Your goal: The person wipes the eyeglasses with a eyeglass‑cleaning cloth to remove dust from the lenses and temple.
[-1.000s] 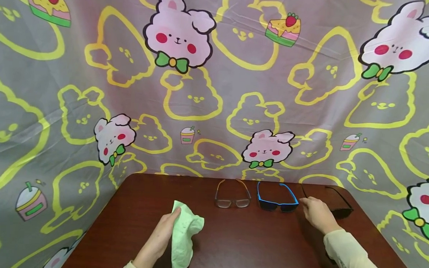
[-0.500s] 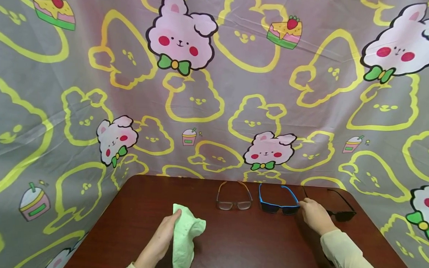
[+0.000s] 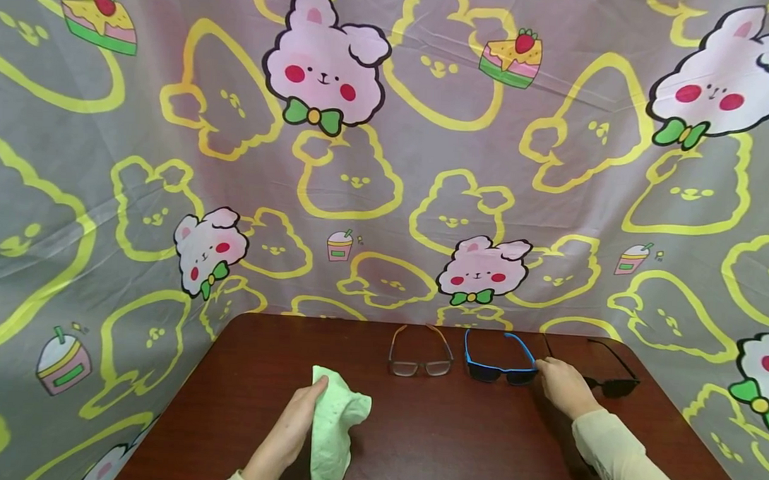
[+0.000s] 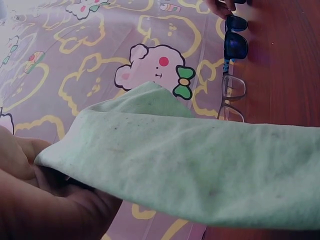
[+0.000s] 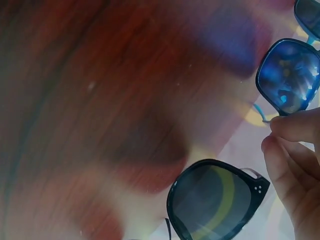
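Note:
A crumpled light green cloth (image 3: 333,432) hangs from my left hand (image 3: 292,420), pinched between thumb and fingers. In the left wrist view the cloth (image 4: 190,170) spreads broadly across the front of the hand. My right hand (image 3: 565,389) pinches the right front corner of the blue-framed sunglasses (image 3: 484,373), close to the hinge. The right wrist view shows thumb and fingertip meeting there, beside a dark mirrored lens (image 5: 289,75). Just right of this hand sit black sunglasses (image 3: 619,387), their left part hidden behind it.
Clear-lensed eyeglasses (image 3: 405,368) with brownish temples stand left of the blue pair, temples toward the back. All three pairs form a row near the far edge of the dark brown table (image 3: 259,356). A cartoon-printed curtain (image 3: 361,168) rises behind and beside the table.
My right hand has shifted slightly left, its fingertips closing on the corner of the blue sunglasses. The left hand keeps its hold on the cloth. The head view has tilted slightly.

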